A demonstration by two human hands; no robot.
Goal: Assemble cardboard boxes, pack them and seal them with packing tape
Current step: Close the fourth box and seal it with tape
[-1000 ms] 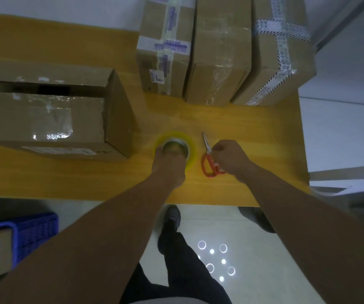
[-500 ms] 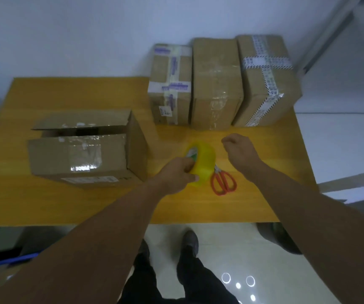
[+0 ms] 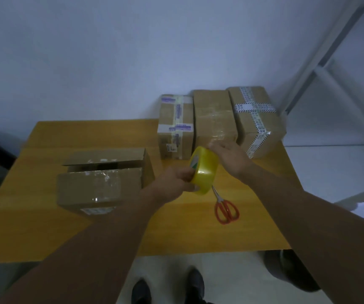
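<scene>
The yellow roll of tape (image 3: 204,170) is held up off the table (image 3: 45,227), tilted on edge, between the two hands. The left hand (image 3: 176,181) grips it from the near left side, fingers curled round its rim. The right hand (image 3: 229,156) reaches in from the right, with curled fingertips at the roll's upper far edge. I cannot tell whether they pinch the tape's end or only touch it.

Half a second ago the roll was lower, close to the tabletop, and the right hand hung apart from it. Now the roll is higher and the right hand has come in against it.

The red-handled scissors (image 3: 226,207) lie flat on the table just below the roll, blades pointing toward it, no hand on them. To the left sits the open box (image 3: 102,183), its top flaps not closed, well apart from the roll. Three sealed boxes (image 3: 214,119) stand side by side along the far edge, behind the hands.
</scene>
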